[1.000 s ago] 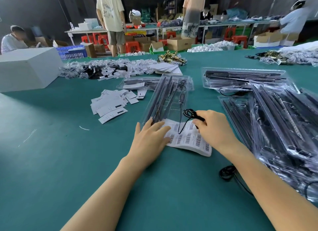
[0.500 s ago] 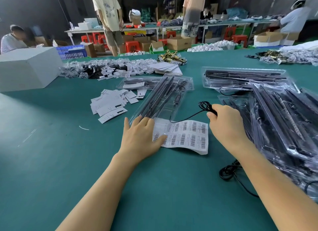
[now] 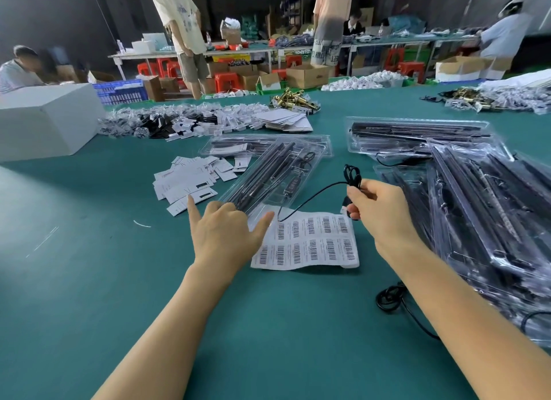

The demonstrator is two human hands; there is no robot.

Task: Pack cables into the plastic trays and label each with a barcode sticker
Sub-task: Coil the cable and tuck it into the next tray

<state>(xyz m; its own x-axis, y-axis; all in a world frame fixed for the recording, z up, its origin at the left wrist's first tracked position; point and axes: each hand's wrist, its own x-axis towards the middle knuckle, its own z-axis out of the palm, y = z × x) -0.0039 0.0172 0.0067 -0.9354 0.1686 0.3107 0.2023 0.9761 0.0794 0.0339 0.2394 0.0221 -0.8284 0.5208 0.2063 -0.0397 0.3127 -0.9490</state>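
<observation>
Right hand [image 3: 378, 212] fingers are pinching the floppy coiled cable [image 3: 352, 175] by its bundle, left hand [image 3: 223, 232] spread flat, steadying the flimsy tray [image 3: 268, 179] beside it.

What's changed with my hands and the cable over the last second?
The right hand, still gripping the coiled cable, lifted it off the barcode sheet and out to the right, drawing it taut. The left hand slid left off the sheet to the tray end. The sheet stays flat.
</observation>
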